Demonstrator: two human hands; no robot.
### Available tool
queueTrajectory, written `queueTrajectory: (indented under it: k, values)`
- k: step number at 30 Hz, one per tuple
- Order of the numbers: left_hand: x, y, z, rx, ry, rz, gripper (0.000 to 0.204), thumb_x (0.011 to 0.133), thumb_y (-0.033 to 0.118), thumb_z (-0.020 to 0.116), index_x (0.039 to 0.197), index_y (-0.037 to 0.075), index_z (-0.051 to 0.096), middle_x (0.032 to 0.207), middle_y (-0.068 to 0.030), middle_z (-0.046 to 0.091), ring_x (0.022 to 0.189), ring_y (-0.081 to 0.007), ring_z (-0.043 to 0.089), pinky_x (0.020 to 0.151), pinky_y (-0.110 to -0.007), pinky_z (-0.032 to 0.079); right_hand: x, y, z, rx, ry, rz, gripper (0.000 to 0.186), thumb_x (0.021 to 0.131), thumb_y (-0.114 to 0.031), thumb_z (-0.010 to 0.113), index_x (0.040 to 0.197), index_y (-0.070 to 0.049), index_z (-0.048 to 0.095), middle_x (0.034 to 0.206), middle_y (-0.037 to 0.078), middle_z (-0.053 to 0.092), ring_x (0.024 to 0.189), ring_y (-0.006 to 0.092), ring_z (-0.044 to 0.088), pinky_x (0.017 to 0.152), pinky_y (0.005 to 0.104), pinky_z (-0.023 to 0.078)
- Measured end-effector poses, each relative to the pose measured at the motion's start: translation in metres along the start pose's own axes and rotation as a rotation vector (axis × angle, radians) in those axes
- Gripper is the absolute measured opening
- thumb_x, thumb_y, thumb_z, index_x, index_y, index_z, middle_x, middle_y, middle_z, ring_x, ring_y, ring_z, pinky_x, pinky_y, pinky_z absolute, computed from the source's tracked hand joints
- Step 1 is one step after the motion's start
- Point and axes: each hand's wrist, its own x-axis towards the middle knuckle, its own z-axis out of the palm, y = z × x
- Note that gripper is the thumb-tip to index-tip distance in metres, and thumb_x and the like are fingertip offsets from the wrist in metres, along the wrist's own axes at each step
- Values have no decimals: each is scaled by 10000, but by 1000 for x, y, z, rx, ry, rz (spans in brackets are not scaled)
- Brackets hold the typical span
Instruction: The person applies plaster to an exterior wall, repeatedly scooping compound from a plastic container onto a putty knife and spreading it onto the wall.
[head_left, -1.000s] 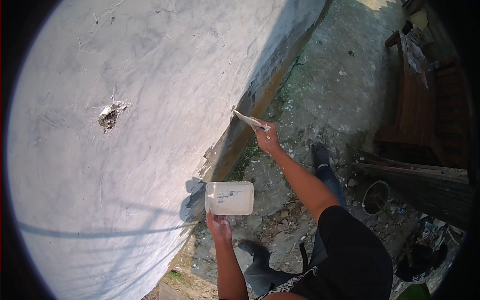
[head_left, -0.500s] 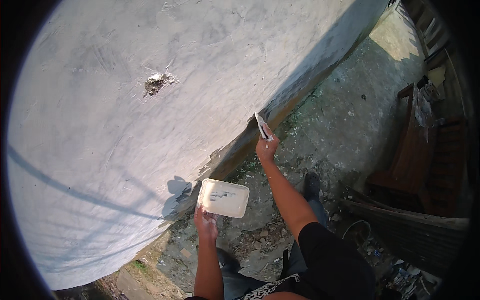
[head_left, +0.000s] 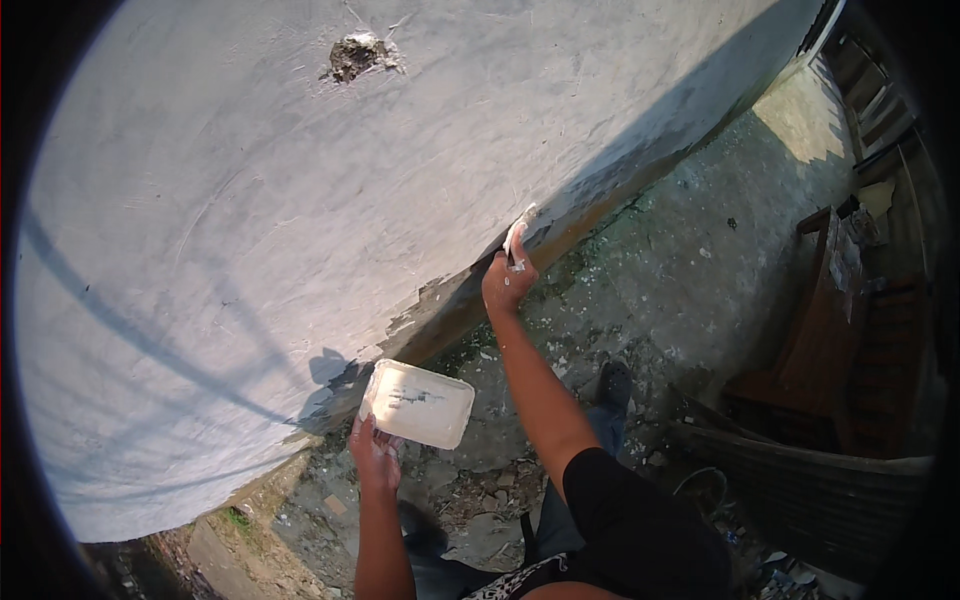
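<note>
My left hand, white-smeared, holds a cream rectangular plastic tub by its left edge and underside. Greyish streaks mark the tub's pale surface; how much paste it carries I cannot tell. My right hand is closed around a small putty knife, mostly hidden by the fingers and coated in white paste. The knife's tip meets the lower part of the grey-white plastered wall, where the coating ends in a ragged dark border. White flecks cover the right fingers.
A broken hole shows in the wall higher up. On the right stand a brown wooden piece of furniture and a dark corrugated sheet. Rubble lies on the rough concrete floor by my feet.
My view has shifted, so the wall hole sits higher in the picture. The putty knife's tip has swung from up-left to up-right against the wall. The tub remains in my left hand.
</note>
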Motion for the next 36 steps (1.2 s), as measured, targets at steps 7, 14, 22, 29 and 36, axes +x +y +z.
queueTrajectory:
  k: [7, 14, 22, 29, 36]
  values:
    - [15, -7, -8, -53, -43, 36, 404, 972, 286, 519, 1288, 36, 488, 1222, -129, 598, 1094, -278, 612, 904, -440, 512, 0, 49, -88, -78, -283, -222, 319, 810, 34, 562, 1105, 40, 684, 979, 222, 709, 903, 314, 709, 830, 359, 531]
    - [-1, -2, 2, -82, 14, 35, 377, 974, 243, 531, 1304, 63, 499, 1058, -56, 616, 997, -220, 648, 845, -431, 529, 143, 40, -64, 269, 61, 423, 413, 841, 43, 505, 1243, 72, 592, 1107, 167, 664, 918, 239, 644, 814, 338, 491]
    - [-17, 47, 1, -149, -13, 56, 430, 962, 242, 540, 1338, 47, 470, 1214, -110, 598, 1089, -281, 621, 900, -483, 515, -28, -14, -28, 223, -111, 308, 422, 795, 82, 497, 1192, 64, 638, 1204, 186, 647, 1122, 261, 618, 975, 341, 453]
    - [-89, 166, 3, -144, -5, 56, 392, 982, 259, 532, 1304, 40, 486, 1209, -87, 603, 1085, -271, 619, 877, -495, 512, -25, -148, -94, -98, -304, 349, 308, 840, 17, 574, 1145, 54, 601, 1028, 122, 663, 927, 211, 643, 803, 336, 511]
    - [-170, 275, 48, -63, 5, 355, 296, 1011, 247, 506, 1127, -5, 613, 911, -18, 650, 732, -82, 603, 505, -247, 447, -14, -404, -152, 605, -651, 500, 334, 785, 92, 644, 1104, 3, 600, 975, 53, 649, 875, 121, 624, 743, 249, 502]
